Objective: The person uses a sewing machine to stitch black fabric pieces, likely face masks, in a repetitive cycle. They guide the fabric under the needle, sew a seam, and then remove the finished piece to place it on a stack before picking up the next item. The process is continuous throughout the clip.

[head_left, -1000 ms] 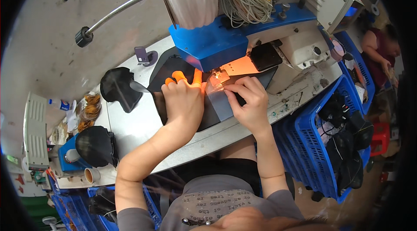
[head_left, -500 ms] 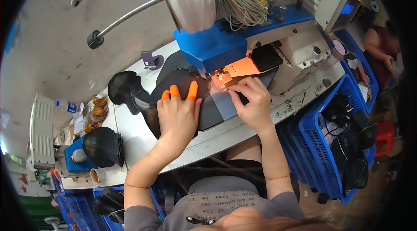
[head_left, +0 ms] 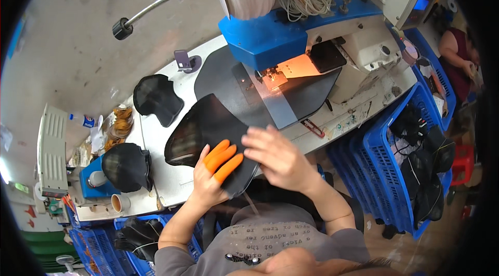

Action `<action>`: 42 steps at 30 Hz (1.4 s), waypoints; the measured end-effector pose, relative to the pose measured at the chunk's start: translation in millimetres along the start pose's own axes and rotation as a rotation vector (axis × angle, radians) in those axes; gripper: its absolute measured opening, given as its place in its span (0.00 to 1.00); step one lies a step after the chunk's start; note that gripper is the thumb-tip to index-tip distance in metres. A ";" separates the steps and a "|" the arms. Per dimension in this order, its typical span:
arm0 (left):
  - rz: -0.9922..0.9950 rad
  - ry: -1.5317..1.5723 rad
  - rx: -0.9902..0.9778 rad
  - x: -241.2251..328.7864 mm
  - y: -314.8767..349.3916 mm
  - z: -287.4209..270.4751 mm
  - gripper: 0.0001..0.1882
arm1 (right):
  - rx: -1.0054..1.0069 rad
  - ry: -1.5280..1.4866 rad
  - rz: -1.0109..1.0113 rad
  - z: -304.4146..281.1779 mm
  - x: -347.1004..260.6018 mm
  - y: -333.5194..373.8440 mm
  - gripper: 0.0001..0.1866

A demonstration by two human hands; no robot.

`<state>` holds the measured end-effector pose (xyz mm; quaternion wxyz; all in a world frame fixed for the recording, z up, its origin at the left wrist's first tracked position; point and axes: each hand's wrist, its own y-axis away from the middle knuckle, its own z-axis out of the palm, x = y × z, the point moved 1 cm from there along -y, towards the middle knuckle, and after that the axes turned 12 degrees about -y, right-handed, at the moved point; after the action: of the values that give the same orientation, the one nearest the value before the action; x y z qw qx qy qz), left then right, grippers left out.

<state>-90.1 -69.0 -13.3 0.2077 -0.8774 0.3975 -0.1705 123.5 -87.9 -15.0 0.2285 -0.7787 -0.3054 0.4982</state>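
While both hands meet at the table's near edge:
Left hand (head_left: 210,180): loosely open, orange-capped fingers (head_left: 222,159) lying on the black fabric piece (head_left: 208,130).
Right hand (head_left: 278,156): spread flat, pressing the piece's near end.
Hidden: piece's lower edge, under both palms.

Both hands (head_left: 244,164) flat, fingers spread

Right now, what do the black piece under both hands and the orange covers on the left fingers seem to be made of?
The black piece looks like thin, matte fabric with a mesh section: its left part shows a fine, see-through weave, and its edge droops over the table. The orange covers on the left hand look like smooth rubber or silicone finger cots, snug and slightly glossy; the exact material is uncertain.
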 end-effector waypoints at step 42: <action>-1.003 1.296 -0.009 -8.8 52.7 32.1 0.16 | 0.404 -1.023 0.900 56.2 20.4 25.3 0.13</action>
<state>-113.7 -86.4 -68.3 -0.1677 -0.6791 -0.0003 -0.7147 84.7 -88.6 -67.1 -0.0313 -0.4402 0.0752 0.8942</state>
